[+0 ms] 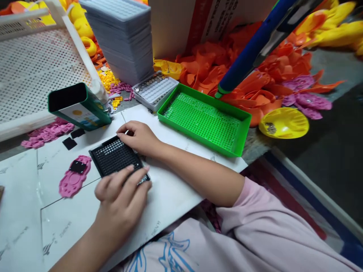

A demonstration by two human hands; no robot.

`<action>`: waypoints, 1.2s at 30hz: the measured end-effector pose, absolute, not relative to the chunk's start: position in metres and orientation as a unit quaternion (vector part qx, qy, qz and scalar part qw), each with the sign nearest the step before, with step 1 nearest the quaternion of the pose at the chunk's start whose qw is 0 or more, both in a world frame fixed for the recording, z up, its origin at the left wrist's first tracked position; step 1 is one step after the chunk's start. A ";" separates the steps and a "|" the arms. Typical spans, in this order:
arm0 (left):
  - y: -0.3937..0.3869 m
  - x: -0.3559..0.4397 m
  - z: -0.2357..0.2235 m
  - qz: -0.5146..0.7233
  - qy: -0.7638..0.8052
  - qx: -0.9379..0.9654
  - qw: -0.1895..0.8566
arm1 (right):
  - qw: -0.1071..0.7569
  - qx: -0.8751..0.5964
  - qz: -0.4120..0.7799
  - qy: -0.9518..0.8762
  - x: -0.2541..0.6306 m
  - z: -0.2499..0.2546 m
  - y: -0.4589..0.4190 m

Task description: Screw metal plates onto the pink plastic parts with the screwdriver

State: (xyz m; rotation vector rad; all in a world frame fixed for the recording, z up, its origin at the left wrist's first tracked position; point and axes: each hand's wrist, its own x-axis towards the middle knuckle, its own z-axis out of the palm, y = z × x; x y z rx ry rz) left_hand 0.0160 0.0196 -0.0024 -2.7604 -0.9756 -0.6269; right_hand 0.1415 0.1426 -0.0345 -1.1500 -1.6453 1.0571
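Observation:
A small black perforated tray [113,156] lies on the white board [176,192] in front of me. My left hand [121,200] rests on its near edge, fingers bent and laid over the rim. My right hand [138,138] curls over the far right corner of the tray, fingertips pressing on it. Tiny shiny pieces sit in the tray's holes. Left of the tray lies a pink flat plastic piece [74,176] with a black square pad on top.
A green perforated tray [204,119] sits to the right. A green open box [78,104] lies on its side behind. A stack of grey trays [124,37], a white basket [34,64], orange, yellow and pink plastic parts, a yellow dish [283,122] and a blue tool [255,45] surround the board.

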 end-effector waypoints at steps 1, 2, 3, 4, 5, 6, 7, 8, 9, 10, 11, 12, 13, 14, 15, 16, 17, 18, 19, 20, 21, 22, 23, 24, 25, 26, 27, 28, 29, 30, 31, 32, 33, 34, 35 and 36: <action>0.023 0.010 0.000 -0.199 -0.349 -0.914 0.065 | 0.423 -0.459 0.424 -0.657 0.142 -0.035 0.142; 0.026 0.004 0.002 -0.188 -0.375 -0.906 0.055 | 0.423 -0.458 0.425 -0.656 0.142 -0.035 0.142; 0.030 -0.002 0.003 -0.177 -0.400 -0.898 0.041 | 0.424 -0.458 0.426 -0.655 0.142 -0.035 0.141; 0.032 -0.008 0.004 -0.167 -0.421 -0.891 0.025 | 0.425 -0.458 0.427 -0.654 0.142 -0.035 0.141; 0.034 -0.014 0.003 -0.158 -0.438 -0.885 0.007 | 0.425 -0.458 0.427 -0.653 0.142 -0.035 0.141; 0.035 -0.018 0.003 -0.151 -0.451 -0.880 -0.011 | 0.425 -0.459 0.427 -0.653 0.141 -0.035 0.140; 0.036 -0.021 0.002 -0.146 -0.461 -0.875 -0.028 | 0.425 -0.459 0.427 -0.653 0.141 -0.035 0.140; 0.036 -0.023 0.001 -0.141 -0.468 -0.872 -0.041 | 0.425 -0.459 0.426 -0.654 0.141 -0.035 0.139; 0.036 -0.024 0.000 -0.135 -0.474 -0.868 -0.050 | 0.424 -0.460 0.425 -0.654 0.141 -0.035 0.139; 0.036 -0.024 -0.001 -0.130 -0.480 -0.866 -0.054 | 0.424 -0.461 0.423 -0.655 0.141 -0.036 0.139; 0.036 -0.023 -0.002 -0.125 -0.484 -0.864 -0.056 | 0.424 -0.462 0.421 -0.656 0.140 -0.036 0.139; 0.037 -0.021 -0.002 -0.120 -0.488 -0.863 -0.056 | 0.424 -0.463 0.419 -0.656 0.140 -0.036 0.139; 0.038 -0.019 -0.002 -0.116 -0.491 -0.862 -0.057 | 0.423 -0.464 0.418 -0.657 0.140 -0.037 0.139; 0.039 -0.016 -0.002 -0.112 -0.493 -0.861 -0.058 | 0.422 -0.464 0.417 -0.657 0.140 -0.037 0.139; 0.040 -0.013 -0.002 -0.109 -0.494 -0.860 -0.059 | 0.422 -0.465 0.416 -0.658 0.140 -0.037 0.139; 0.042 -0.010 -0.002 -0.106 -0.495 -0.860 -0.059 | 0.421 -0.466 0.415 -0.658 0.140 -0.037 0.139; 0.043 -0.007 -0.001 -0.104 -0.495 -0.860 -0.057 | 0.421 -0.467 0.415 -0.658 0.140 -0.037 0.139; 0.044 -0.005 -0.001 -0.104 -0.497 -0.860 -0.054 | 0.420 -0.467 0.414 -0.658 0.140 -0.037 0.138; 0.046 -0.002 -0.001 -0.105 -0.499 -0.859 -0.049 | 0.420 -0.468 0.414 -0.658 0.140 -0.037 0.139; 0.047 -0.001 0.000 -0.107 -0.502 -0.857 -0.043 | 0.420 -0.468 0.413 -0.659 0.140 -0.037 0.139; 0.048 -0.001 0.000 -0.111 -0.506 -0.855 -0.036 | 0.420 -0.467 0.413 -0.659 0.140 -0.038 0.139; 0.049 -0.001 -0.001 -0.116 -0.510 -0.852 -0.026 | 0.420 -0.467 0.413 -0.659 0.140 -0.038 0.139; 0.051 -0.003 -0.001 -0.122 -0.516 -0.848 -0.016 | 0.421 -0.467 0.413 -0.659 0.140 -0.038 0.139; 0.052 -0.006 -0.001 -0.127 -0.525 -0.842 -0.005 | 0.422 -0.466 0.412 -0.659 0.140 -0.039 0.139; 0.053 -0.009 -0.001 -0.132 -0.535 -0.834 0.005 | 0.422 -0.466 0.412 -0.660 0.140 -0.039 0.139; 0.054 -0.012 -0.001 -0.137 -0.546 -0.827 0.012 | 0.423 -0.465 0.412 -0.660 0.140 -0.039 0.139; 0.054 -0.016 -0.001 -0.140 -0.554 -0.820 0.017 | 0.423 -0.464 0.412 -0.660 0.140 -0.040 0.139; 0.053 -0.018 -0.001 -0.142 -0.560 -0.816 0.018 | 0.424 -0.464 0.413 -0.660 0.140 -0.040 0.139; 0.052 -0.019 0.000 -0.143 -0.559 -0.816 0.015 | 0.424 -0.463 0.413 -0.660 0.140 -0.040 0.138; 0.051 -0.020 0.000 -0.142 -0.555 -0.820 0.009 | 0.424 -0.462 0.414 -0.659 0.140 -0.040 0.138; 0.049 -0.019 0.000 -0.137 -0.548 -0.825 0.001 | 0.425 -0.462 0.415 -0.659 0.141 -0.040 0.138; 0.047 -0.017 0.000 -0.128 -0.543 -0.830 -0.008 | 0.425 -0.462 0.415 -0.658 0.141 -0.040 0.138; 0.045 -0.014 0.000 -0.118 -0.539 -0.834 -0.015 | 0.426 -0.461 0.416 -0.658 0.141 -0.040 0.138; 0.043 -0.010 0.000 -0.107 -0.539 -0.835 -0.021 | 0.427 -0.461 0.417 -0.657 0.141 -0.040 0.137; 0.042 -0.006 0.000 -0.096 -0.542 -0.834 -0.025 | 0.427 -0.461 0.417 -0.656 0.141 -0.040 0.137; 0.042 -0.002 -0.001 -0.087 -0.549 -0.831 -0.028 | 0.428 -0.461 0.418 -0.655 0.141 -0.040 0.137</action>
